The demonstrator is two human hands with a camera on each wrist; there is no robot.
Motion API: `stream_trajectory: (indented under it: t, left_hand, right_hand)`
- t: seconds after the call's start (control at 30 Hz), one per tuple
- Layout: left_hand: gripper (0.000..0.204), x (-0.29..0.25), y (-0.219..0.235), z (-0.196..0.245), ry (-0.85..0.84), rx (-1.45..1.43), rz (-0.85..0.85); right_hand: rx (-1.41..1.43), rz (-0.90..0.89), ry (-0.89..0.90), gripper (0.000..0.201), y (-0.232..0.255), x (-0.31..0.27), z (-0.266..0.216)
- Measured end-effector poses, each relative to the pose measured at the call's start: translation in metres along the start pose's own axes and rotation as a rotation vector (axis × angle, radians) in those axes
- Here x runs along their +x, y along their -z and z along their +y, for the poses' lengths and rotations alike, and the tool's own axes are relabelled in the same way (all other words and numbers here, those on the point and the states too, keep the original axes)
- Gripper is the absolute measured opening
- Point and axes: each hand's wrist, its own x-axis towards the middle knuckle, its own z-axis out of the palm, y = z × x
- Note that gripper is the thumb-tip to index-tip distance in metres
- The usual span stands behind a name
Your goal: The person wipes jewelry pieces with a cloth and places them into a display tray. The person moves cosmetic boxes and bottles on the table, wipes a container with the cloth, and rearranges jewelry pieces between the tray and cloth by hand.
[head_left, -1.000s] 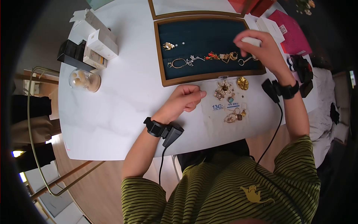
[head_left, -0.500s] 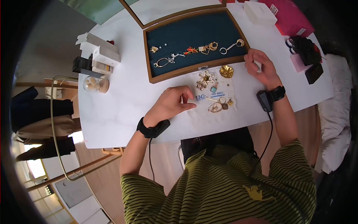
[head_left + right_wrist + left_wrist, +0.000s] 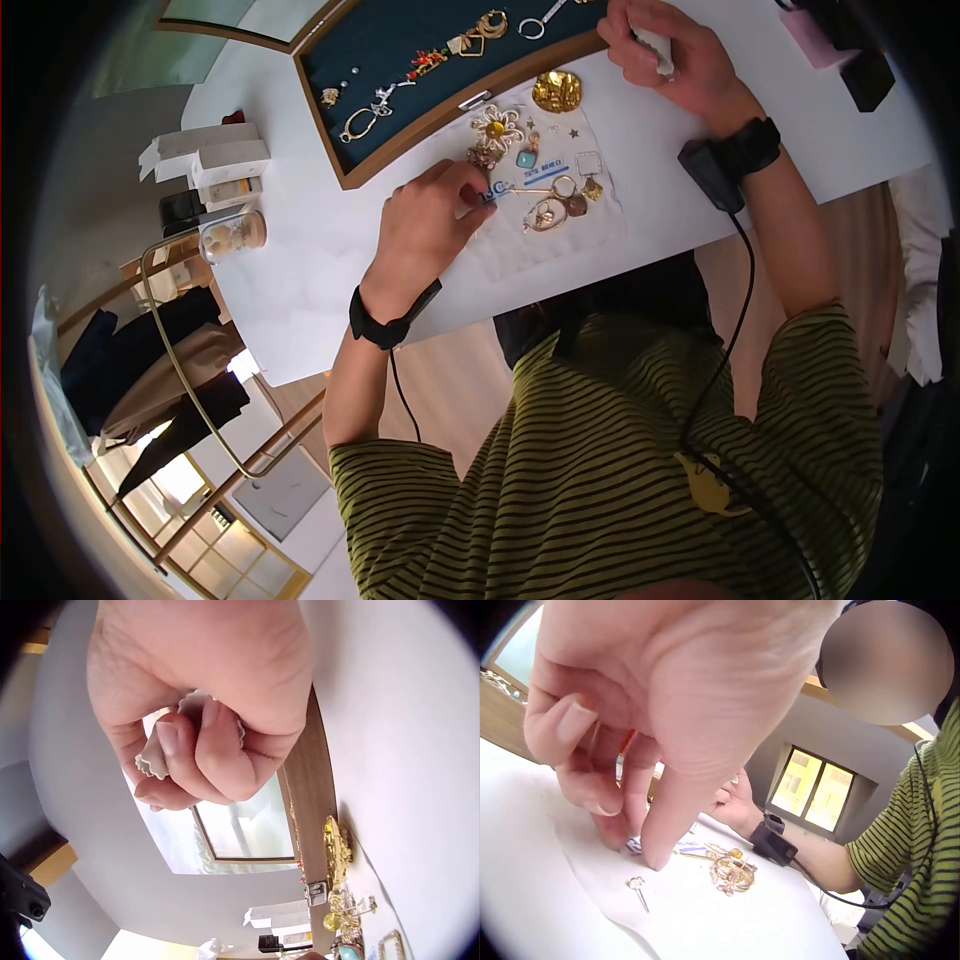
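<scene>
In the head view, my left hand (image 3: 420, 230) is low over a pale printed sheet (image 3: 520, 255), thumb and forefinger tips slightly apart. The left wrist view puts those tips right at the blue print, beside a small stud earring (image 3: 637, 891). My right hand (image 3: 680, 60) grips a crumpled whitish cloth with a zigzag edge (image 3: 154, 756), raised near the box's front corner. On the sheet lie a flower brooch (image 3: 497, 128), a turquoise-stoned piece (image 3: 527, 158), a round gold piece (image 3: 557, 92) and several small gold items (image 3: 547, 215).
A wooden jewelry box (image 3: 385, 163) with a dark teal lining holds a row of jewelry, its glass lid (image 3: 215, 30) raised. White cartons (image 3: 230, 160) and a clear dome (image 3: 220, 238) stand at the left. A black item (image 3: 867, 82) lies at the far right.
My right hand has come from over the box to its front edge, still holding the cloth. My left hand has shifted onto the sheet, its fingers uncurling. The head view has turned and moved nearer.
</scene>
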Motion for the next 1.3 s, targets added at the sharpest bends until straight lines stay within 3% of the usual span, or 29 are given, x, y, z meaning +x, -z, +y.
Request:
stream_trajectory:
  t: [0.33,0.47,0.77,0.97,1.03,1.3]
  left_hand:
    - [0.013,0.006,0.003,0.015,-0.142,0.057,0.120]
    - [0.018,0.005,0.002,0.013,-0.150,0.070,0.117]
    - [0.010,0.012,-0.005,0.014,-0.184,0.168,0.092]
    - [0.007,0.014,-0.006,0.015,-0.187,0.133,0.114]
    - [0.006,0.016,-0.005,0.017,-0.187,0.143,0.081]
    - [0.007,0.018,0.026,0.013,-0.189,-0.067,0.122]
  right_hand:
    - [0.004,0.031,-0.005,0.029,0.003,0.000,0.002]
    - [0.001,0.033,0.018,0.028,-0.002,0.000,0.000]
    - [0.008,0.050,-0.017,0.025,0.000,0.000,0.001]
    - [0.078,-0.025,-0.030,0.021,-0.001,0.000,-0.001]
    - [-0.203,0.032,0.007,0.027,-0.004,0.002,-0.001]
    - [-0.158,0.014,-0.034,0.021,-0.004,0.003,-0.003]
